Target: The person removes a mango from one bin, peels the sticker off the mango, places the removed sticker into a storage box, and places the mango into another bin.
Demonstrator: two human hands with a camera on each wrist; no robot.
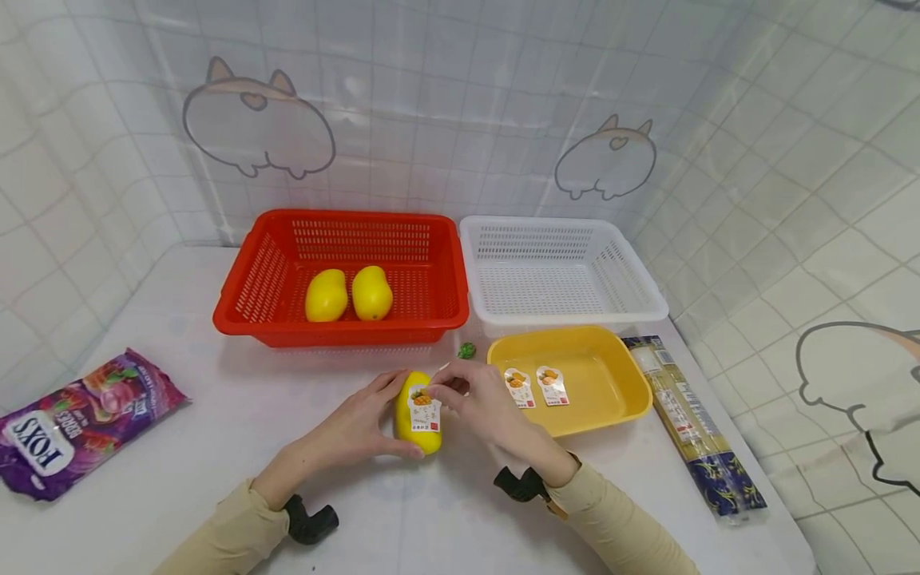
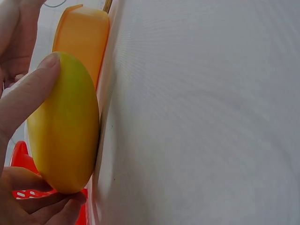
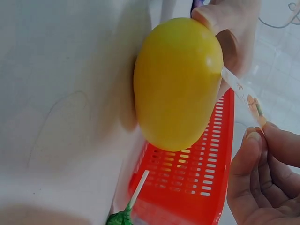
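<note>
A yellow mango lies on the white table, gripped by my left hand with the thumb at its near end and the fingers at its far end, as the left wrist view also shows. My right hand pinches one end of a white sticker with a mango picture between thumb and fingertip. In the right wrist view the sticker's other end meets the mango's surface, while the pinched end stands away from it. Two similar stickers hang on the wall of a yellow basin beside my right hand.
Behind the hands stands a red basket with two mangoes inside, next to a white basket. A green-wrapped lollipop lies before them. A purple Fox's bag is at left, a long noodle-like packet at right.
</note>
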